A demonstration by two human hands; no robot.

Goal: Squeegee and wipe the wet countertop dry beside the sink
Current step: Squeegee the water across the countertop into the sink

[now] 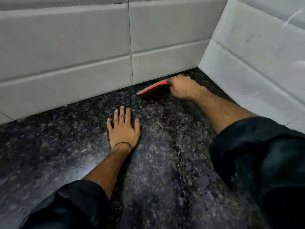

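A dark speckled granite countertop (69, 139) fills the lower view, with wet streaks and droplets running down its right half. My right hand (183, 87) is closed around an orange squeegee (153, 87) in the far corner, its dark blade resting on the counter close to the back wall. My left hand (123, 128) lies flat on the counter, palm down and fingers spread, holding nothing. A thin black band circles its wrist. The sink is out of view.
Grey tiled walls rise at the back (82, 47) and at the right (257, 52), meeting in a corner just beyond the squeegee. Dark sleeves cover both forearms near the bottom of the view.
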